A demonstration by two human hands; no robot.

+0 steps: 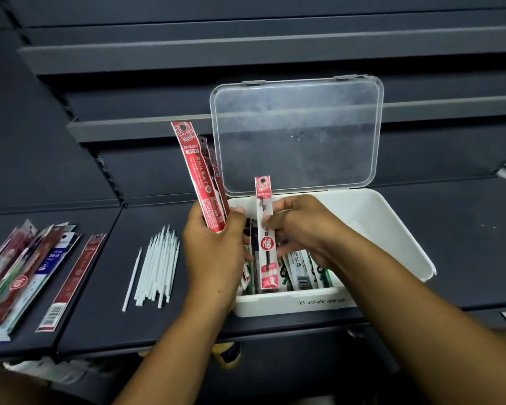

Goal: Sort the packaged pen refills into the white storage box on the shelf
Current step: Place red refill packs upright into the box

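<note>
The white storage box (392,229) stands on the dark shelf with its clear lid (298,135) swung up. Several packaged refills (301,273) lie in its left part. My left hand (214,247) grips a small bunch of red refill packets (199,176) that point up, just left of the box. My right hand (304,223) pinches a single red-and-clear refill packet (265,232) upright over the box's left side, its lower end among the packets inside.
A pile of more refill packets (21,273) lies at the shelf's left end, with one red packet (73,279) beside it. A bundle of loose white refill tubes (158,267) lies between that pile and the box. Empty dark shelves rise behind.
</note>
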